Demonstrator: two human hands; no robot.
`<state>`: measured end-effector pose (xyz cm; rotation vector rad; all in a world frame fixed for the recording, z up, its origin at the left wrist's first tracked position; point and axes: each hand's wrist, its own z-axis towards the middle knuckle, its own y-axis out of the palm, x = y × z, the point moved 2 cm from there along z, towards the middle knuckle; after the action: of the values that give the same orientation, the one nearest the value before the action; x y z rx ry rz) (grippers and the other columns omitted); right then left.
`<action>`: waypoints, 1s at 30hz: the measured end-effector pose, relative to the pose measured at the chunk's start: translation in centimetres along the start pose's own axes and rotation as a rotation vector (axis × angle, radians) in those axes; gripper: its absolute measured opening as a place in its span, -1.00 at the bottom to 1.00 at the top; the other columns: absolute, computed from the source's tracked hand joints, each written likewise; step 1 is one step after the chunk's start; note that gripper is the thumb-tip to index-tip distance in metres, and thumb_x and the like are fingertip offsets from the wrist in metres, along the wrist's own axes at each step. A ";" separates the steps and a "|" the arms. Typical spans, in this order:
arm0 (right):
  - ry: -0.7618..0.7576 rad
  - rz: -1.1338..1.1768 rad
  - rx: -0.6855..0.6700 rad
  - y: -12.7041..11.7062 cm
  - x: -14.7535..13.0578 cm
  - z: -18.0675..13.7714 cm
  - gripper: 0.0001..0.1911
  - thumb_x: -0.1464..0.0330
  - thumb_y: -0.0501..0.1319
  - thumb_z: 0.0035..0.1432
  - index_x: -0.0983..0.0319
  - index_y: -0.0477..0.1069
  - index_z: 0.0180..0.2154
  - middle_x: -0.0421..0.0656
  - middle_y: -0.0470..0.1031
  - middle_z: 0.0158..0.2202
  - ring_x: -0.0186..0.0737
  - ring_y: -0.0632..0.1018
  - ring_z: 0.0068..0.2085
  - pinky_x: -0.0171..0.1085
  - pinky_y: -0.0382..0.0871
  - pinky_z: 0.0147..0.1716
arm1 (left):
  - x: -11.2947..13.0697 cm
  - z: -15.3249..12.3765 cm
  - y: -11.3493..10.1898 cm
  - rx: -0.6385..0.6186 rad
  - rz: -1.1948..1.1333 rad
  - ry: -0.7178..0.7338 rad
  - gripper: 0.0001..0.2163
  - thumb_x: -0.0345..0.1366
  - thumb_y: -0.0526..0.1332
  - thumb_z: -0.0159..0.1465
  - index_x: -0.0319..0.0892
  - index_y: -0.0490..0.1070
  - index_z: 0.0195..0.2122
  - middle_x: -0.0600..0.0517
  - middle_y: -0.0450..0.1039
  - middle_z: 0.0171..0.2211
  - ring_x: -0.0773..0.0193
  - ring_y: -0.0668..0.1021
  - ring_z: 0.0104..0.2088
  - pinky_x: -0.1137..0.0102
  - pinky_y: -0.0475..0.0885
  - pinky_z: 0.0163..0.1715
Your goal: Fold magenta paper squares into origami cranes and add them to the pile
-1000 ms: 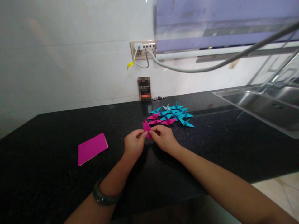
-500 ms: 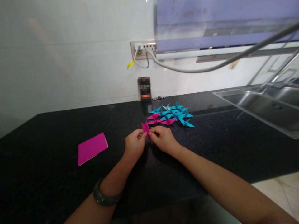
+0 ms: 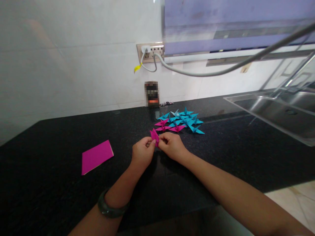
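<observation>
My left hand (image 3: 142,153) and my right hand (image 3: 171,145) meet over the black counter (image 3: 49,183), both pinching a small folded magenta paper (image 3: 154,135) between thumb and fingers. The paper's pointed tip sticks up above the fingertips. Just beyond my hands lie three finished magenta paper cranes (image 3: 169,126) and a cluster of several blue paper cranes (image 3: 185,119). A dark bangle (image 3: 109,207) circles my left wrist.
A stack of magenta paper squares (image 3: 96,157) lies to the left. A steel sink (image 3: 283,111) sits at the right. A wall socket (image 3: 150,52) with a grey cable (image 3: 221,68) hangs above a small blurred item (image 3: 152,93) at the wall.
The folded magenta paper looks narrower than a second ago, and my fingers have shifted slightly on it. Both hands stay in the same spot.
</observation>
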<state>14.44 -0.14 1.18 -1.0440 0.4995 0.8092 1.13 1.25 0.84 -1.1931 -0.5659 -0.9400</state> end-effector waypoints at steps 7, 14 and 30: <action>0.005 -0.005 0.007 0.0 0.1 0.1 -0.89 0.45 0.14 -0.05 0.26 0.36 -0.58 -0.25 0.35 -0.60 -0.42 0.31 -0.56 -0.41 0.14 -0.53 | -0.5 0.0 0.1 -0.025 -0.069 -0.011 -0.85 -0.26 0.15 0.07 -0.18 0.47 -0.48 0.04 0.46 -0.59 0.29 0.45 -0.55 0.46 0.27 -0.52; 0.013 -0.024 0.012 0.1 0.3 0.1 -0.89 0.44 0.14 -0.03 0.27 0.35 -0.56 -0.25 0.33 -0.60 -0.42 0.29 -0.55 -0.41 0.12 -0.54 | -0.3 0.0 0.2 -0.053 -0.044 -0.005 -0.87 -0.31 0.14 0.06 -0.18 0.47 -0.47 0.02 0.48 -0.55 0.28 0.47 -0.52 0.45 0.28 -0.50; -0.066 -0.132 0.036 -0.1 0.0 0.0 -0.91 0.42 0.15 -0.03 0.24 0.30 -0.54 -0.22 0.34 -0.56 -0.37 0.32 -0.51 -0.39 0.13 -0.51 | -0.3 -0.1 0.6 -0.114 -0.194 -0.064 -0.84 -0.25 0.13 0.06 -0.21 0.42 -0.53 0.03 0.44 -0.59 0.29 0.47 -0.55 0.45 0.32 -0.54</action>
<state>14.52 -0.15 1.23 -1.0025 0.3837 0.7129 1.52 1.32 0.29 -1.2906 -0.6955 -1.1135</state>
